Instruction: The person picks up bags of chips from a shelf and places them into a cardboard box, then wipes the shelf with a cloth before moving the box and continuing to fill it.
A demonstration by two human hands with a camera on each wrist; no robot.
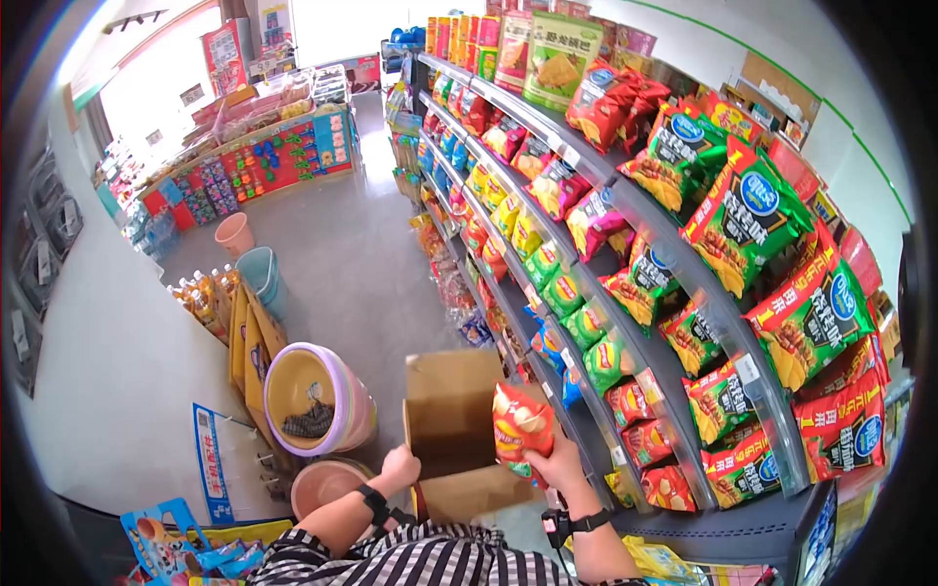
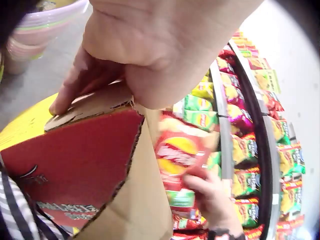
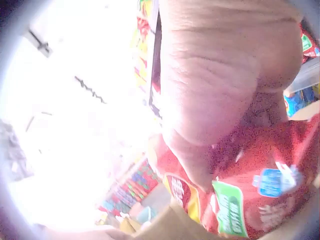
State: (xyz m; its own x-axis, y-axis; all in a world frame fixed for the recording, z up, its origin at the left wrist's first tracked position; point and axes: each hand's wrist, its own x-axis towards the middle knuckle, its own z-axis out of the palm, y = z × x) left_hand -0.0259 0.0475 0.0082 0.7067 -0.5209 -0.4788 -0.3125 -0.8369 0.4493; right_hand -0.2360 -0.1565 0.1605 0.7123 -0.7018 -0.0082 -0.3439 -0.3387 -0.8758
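My right hand [image 1: 561,463] grips a red bag of potato chips [image 1: 521,422] by its lower part. The bag is held upright at the right side of an open cardboard box [image 1: 451,396]. In the right wrist view, my thumb and fingers press into the red bag [image 3: 255,175], near a green label. My left hand [image 1: 396,471] holds the left edge of the box. Seen from the left wrist, its fingers curl over a folded brown flap [image 2: 90,107], above the box's dark red side [image 2: 80,165]. The inside of the box is mostly hidden.
Curved shelves [image 1: 674,254] full of chip bags rise along my right. To the left stand a stack of round tubs [image 1: 363,410], a pink basin [image 1: 327,485] and upright cardboard [image 1: 256,342]. A grey floor aisle [image 1: 337,254] runs ahead toward a display counter [image 1: 264,161].
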